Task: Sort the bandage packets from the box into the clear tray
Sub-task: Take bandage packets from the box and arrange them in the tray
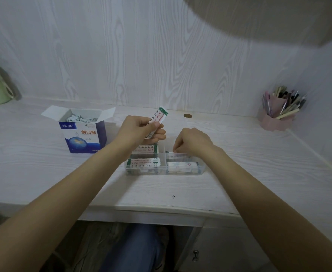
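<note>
Head view: a bandage packet [157,122] is being pinched in the left hand [139,130], thumb over its lower half, upper end sticking up and tilted right, above the far-left part of the clear tray [201,168]. Judged as v. light, thin, flat paper-wrapped strip: bendy, easily creased, a bit slick, not fragile. Best taken by a short end or mid-length w/ thumb + forefinger; a hard squeeze isn't needed.

The right hand [193,143] is being held curled over the tray's far-right compartment, fingertips at a small white packet [171,153] near the divider; whether it's being gripped or only touched can't be told.

The tray is lying near the worktop's front edge, about centre, directly under both hands. Green-edged packets [143,161] are stacked in its left compartments, white packets w/ a red mark [182,165] in the near-right one.

The box [82,132] is standing open left of the tray, well apart from the right hand, near the left forearm; more small packets are showing inside, so sorting is judged only partly done.
</note>
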A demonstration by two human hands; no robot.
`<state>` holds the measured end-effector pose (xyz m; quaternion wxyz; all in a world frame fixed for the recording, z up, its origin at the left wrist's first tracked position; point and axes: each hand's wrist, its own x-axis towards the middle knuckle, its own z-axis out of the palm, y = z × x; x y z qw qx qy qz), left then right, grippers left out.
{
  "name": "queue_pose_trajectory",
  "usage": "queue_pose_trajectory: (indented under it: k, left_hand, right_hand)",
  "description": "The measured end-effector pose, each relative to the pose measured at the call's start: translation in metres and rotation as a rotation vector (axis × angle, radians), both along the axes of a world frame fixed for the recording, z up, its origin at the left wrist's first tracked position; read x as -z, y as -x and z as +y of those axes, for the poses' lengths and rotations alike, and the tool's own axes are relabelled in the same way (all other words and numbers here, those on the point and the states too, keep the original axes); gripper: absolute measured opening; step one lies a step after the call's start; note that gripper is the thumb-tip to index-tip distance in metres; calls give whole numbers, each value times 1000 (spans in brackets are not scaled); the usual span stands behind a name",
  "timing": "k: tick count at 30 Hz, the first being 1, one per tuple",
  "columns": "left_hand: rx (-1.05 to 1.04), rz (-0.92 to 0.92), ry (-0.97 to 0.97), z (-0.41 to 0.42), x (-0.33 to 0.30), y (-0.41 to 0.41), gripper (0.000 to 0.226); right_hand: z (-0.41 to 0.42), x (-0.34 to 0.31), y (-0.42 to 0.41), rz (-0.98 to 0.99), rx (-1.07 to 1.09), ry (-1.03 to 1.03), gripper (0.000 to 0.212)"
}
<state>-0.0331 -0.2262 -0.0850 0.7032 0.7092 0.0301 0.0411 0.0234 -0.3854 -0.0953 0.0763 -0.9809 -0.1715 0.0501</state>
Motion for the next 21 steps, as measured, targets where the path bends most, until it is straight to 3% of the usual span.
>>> queue_pose_trajectory:
  k: [9, 11, 13, 15, 17, 21]
  left_hand:
    - [22, -3, -27, 1, -3, -2, 13]
    - [37, -6, -59, 0, -3, -2, 13]
    - [66, -5, -122, 1, -3, -3, 14]
    - [112, 16, -198, 0, -3, -4, 14]
    - [178, 47, -272, -2, -4, -6, 13]
    - [238, 54, -311, -12, -4, -10, 11]
  right_hand:
    - [-2, 5, 0, -23, -30, -100, 17]
    - [-8, 0, 2, -29, -21, -290, 12]
    - [-15, -9, 9, 1, -3, -644, 15]
    - [-22, -18, 16, 148, -3, -948, 23]
    - [-25, -23, 19, 215, -30, -1036, 24]
    - [-27, -21, 16, 81, -21, -1046, 11]
